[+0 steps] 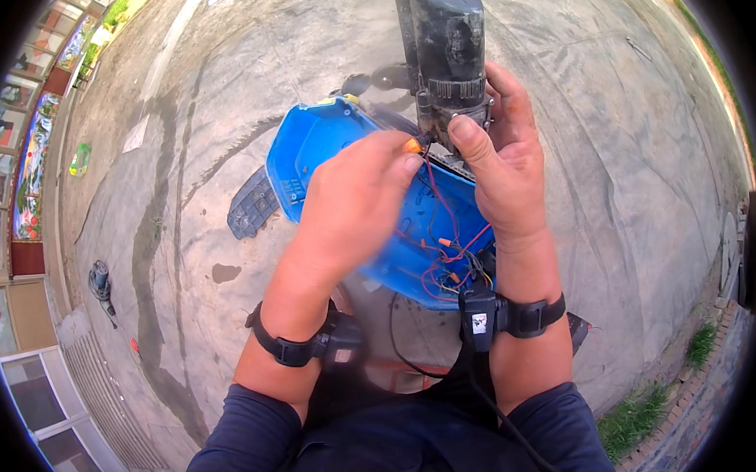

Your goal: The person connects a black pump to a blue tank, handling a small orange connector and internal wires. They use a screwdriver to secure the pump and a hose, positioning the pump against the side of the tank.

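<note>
A black, dusty motor gearbox (445,53) is held upright above the blue plastic shell (301,152) by my right hand (512,166). My right thumb presses its lower side while the fingers wrap behind it. Close to the gearbox's lower end, my left hand (354,197) pinches a small orange wire connector (412,145) between thumb and fingertips. Thin red and dark wires (435,184) run down from there into the shell. More wires with orange connectors (445,242) lie tangled at the shell's near right end. Fingers hide part of the join between wire and gearbox.
A black ribbed plastic piece (253,205) lies left of the shell. On the concrete farther left are a corded power tool (100,283) and a green object (80,160). A black cable (399,342) loops near my body. Grass (631,424) grows along a brick edge at right.
</note>
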Tool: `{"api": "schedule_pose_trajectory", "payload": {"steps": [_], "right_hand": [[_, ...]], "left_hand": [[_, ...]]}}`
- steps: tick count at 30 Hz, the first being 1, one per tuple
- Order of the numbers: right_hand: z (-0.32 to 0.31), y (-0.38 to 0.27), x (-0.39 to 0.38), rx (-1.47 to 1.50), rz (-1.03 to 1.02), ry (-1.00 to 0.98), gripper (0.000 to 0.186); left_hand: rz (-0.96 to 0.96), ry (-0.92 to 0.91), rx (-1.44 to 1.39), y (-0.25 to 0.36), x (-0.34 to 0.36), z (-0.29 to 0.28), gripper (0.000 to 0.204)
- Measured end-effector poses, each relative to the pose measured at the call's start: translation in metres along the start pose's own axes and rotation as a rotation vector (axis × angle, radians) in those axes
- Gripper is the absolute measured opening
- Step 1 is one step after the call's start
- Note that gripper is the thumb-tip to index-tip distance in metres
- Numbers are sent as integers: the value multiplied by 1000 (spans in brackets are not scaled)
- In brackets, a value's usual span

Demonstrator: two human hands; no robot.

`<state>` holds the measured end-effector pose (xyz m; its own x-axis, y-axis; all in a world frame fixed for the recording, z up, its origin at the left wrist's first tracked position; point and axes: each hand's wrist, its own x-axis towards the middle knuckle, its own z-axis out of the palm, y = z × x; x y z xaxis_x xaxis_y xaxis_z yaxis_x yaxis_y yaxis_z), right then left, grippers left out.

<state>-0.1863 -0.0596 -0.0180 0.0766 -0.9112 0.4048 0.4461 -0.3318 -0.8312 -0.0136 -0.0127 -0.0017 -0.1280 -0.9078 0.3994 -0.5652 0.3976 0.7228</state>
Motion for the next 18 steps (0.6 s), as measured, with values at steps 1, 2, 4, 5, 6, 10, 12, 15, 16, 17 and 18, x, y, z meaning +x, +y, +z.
{"api": "schedule_pose_trajectory", "payload": {"steps": [1,2,4,5,6,10,12,15,16,17,18], "right_hand": [[-1,-1,0,-5,-6,0,61],[-2,-2,0,-11,-11,0,61],[1,-1,1,-2,-22,-6,61],[2,-1,1,4,-32,-10,61],[1,0,1,4,-32,-10,61],[2,4,0,-23,-50,-32,60],[2,4,0,-22,-52,-30,60],[2,4,2,-83,-103,-50,61],[3,5,1,-93,-105,-51,62],[4,6,1,-103,-107,-52,62],[3,4,2,-110,-108,-50,62]], "left_hand": [[-52,-16,-34,3,0,0,24],[-104,-33,-68,4,0,1,24],[-118,-26,-94,4,0,0,25],[-130,-19,-124,4,-1,0,26],[-130,-18,-123,2,-1,0,26],[-295,-113,-433,-1,-1,-4,31],[-343,-134,-542,-2,0,-4,32],[-383,-171,-730,-4,1,-5,33],[-432,-182,-775,-5,2,-6,34],[-482,-193,-820,-5,1,-8,35],[-480,-196,-826,-5,3,-8,35]]}}
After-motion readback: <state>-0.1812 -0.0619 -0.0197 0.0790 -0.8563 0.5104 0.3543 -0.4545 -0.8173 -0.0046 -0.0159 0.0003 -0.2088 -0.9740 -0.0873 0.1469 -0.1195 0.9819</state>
